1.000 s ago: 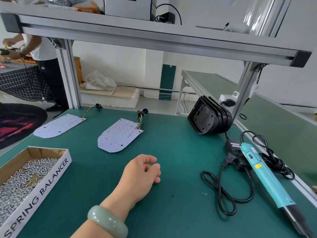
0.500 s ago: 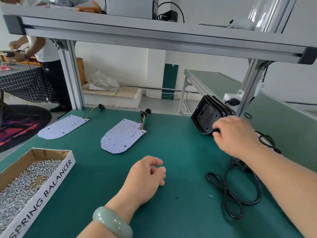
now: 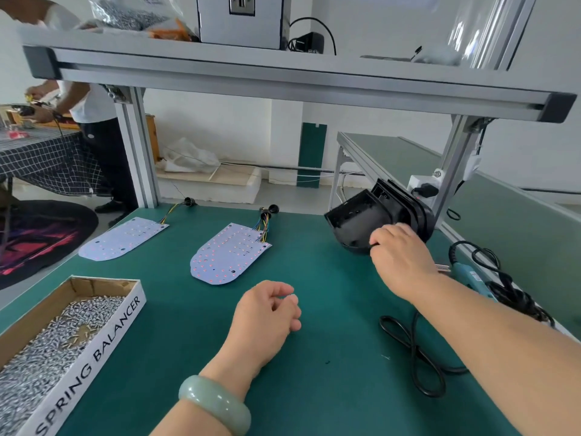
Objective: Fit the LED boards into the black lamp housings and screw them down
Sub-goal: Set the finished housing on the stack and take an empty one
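Observation:
Two white LED boards lie flat on the green bench, one in the middle (image 3: 228, 253) and one further left (image 3: 122, 238), each with coloured wires at its far end. A stack of black lamp housings (image 3: 405, 206) leans against the right frame post. My right hand (image 3: 401, 258) grips the lower edge of the front black housing (image 3: 355, 220), which tilts away from the stack. My left hand (image 3: 267, 316) rests on the bench in front of the middle board, fingers loosely curled, holding nothing.
A cardboard box of screws (image 3: 59, 341) marked SPRING BALANCER sits at the front left. A turquoise electric screwdriver (image 3: 468, 275) and its black cable (image 3: 418, 357) lie on the right. Another person (image 3: 91, 121) stands at a table behind the left post.
My right arm has come into view, reached the housing stack and tipped the front housing off it toward me. My left hand has stayed put on the bench.

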The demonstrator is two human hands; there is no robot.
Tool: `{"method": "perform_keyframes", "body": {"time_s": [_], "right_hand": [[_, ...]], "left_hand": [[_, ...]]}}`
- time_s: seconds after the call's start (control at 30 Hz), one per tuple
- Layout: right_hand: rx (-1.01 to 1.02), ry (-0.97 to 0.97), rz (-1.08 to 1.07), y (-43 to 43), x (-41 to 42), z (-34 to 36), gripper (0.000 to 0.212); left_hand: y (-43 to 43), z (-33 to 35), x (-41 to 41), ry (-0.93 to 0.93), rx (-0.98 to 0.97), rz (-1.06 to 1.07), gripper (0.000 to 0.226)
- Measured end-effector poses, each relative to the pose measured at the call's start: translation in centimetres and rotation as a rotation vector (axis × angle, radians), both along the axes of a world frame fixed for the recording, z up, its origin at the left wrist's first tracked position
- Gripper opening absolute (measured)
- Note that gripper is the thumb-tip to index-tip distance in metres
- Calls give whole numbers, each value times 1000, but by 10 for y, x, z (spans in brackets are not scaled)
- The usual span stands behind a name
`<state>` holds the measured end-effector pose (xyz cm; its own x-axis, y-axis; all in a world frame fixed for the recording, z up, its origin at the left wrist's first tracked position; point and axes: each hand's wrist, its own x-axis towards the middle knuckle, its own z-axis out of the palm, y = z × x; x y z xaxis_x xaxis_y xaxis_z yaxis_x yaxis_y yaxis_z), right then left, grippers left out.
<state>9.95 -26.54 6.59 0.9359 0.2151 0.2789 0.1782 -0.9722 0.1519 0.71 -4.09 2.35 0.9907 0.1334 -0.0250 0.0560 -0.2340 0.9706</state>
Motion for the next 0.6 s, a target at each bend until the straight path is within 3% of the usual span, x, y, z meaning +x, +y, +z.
{"method": "perform_keyframes", "body": {"time_s": [0.03, 0.1, 0.23, 0.33, 0.4, 0.5, 0.57, 0.6], "right_hand": [[163, 15, 33, 8, -8, -2, 23], [287, 36, 104, 29, -35, -5, 10], [112, -58, 334, 68, -88, -12, 7], [44, 80, 346, 83, -99, -17, 25], [54, 123, 320, 87, -102, -13, 29], [62, 189, 319, 90, -110, -4, 22], [13, 269, 342, 86, -115, 0, 18], [30, 296, 361, 83, -117, 2, 17]], "left_hand": [[3, 4, 6, -33, 22, 74, 9], [13, 11, 23, -102, 156, 222, 18], [41, 13, 61, -35, 556, 284, 47], [58, 6, 75, 138, 919, 203, 56], [61, 4, 76, 182, 1092, 144, 47], [53, 4, 68, 31, 1465, 33, 20], [56, 13, 64, -53, 1462, 103, 24], [62, 21, 63, -64, 1346, 192, 24]]}}
